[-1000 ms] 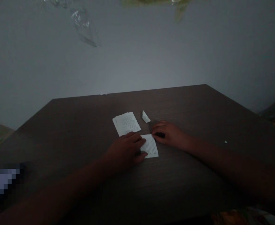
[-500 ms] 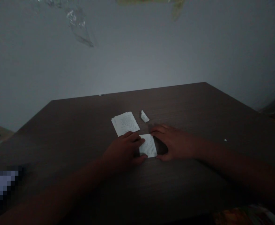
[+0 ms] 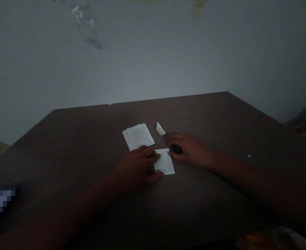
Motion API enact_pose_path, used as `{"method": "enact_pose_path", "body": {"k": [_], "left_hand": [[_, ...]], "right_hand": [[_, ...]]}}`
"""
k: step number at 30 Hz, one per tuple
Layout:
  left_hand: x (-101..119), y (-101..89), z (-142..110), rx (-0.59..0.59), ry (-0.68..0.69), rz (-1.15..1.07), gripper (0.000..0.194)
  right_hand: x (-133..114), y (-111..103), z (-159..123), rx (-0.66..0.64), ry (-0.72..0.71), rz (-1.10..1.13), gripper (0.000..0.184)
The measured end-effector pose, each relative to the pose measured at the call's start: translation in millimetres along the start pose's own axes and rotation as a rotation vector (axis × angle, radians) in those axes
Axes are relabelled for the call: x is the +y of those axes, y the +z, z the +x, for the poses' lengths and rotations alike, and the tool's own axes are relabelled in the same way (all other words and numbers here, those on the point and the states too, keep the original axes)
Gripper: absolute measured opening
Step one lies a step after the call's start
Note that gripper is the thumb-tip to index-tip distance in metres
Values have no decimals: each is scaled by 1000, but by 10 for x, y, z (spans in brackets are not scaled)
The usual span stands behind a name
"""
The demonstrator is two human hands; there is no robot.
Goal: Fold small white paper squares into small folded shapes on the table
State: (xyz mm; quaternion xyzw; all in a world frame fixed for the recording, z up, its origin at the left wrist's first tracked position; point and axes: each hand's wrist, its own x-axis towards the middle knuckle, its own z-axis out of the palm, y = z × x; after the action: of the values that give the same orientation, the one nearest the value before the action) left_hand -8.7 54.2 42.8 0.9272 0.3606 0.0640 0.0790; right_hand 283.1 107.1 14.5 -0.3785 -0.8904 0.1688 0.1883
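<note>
A small printed paper slip (image 3: 165, 162) lies flat on the dark wooden table (image 3: 90, 139). My left hand (image 3: 138, 167) rests on the slip's left edge, fingers flat and pressing it down. My right hand (image 3: 185, 148) sits at the slip's upper right corner with its fingers curled against the table, touching the paper's edge. Just behind the hands lies a small stack of printed paper sheets (image 3: 138, 136). A tiny folded white paper piece (image 3: 160, 128) sits to the right of the stack.
A grey wall rises behind the table's far edge. A scrap of clear tape or plastic (image 3: 86, 26) hangs on it at the upper left. A tiny white speck (image 3: 249, 156) lies on the table at the right. A blurred patch covers the lower left corner.
My right hand slid down along the slip's right side half a second ago and has now returned to the upper right corner. My left hand stayed put on the slip.
</note>
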Motion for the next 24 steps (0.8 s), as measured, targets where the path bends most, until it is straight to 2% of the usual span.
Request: {"method": "enact_pose_path", "body": {"k": [5,11,18,24], "left_hand": [[20,0,20,-10,-8,32,48],[26,2,16,2,-12,2,47],[-14,62,-16,40,9,-10,43],[-65,101,-22,65,11,-54,45]], "right_hand": [[141,36,110,74,27,42,12],[141,73,151,135,69,5,9],[-24,-31,4,51,-3,2,15],[-105,-41,-67,44,78,72,8]]}}
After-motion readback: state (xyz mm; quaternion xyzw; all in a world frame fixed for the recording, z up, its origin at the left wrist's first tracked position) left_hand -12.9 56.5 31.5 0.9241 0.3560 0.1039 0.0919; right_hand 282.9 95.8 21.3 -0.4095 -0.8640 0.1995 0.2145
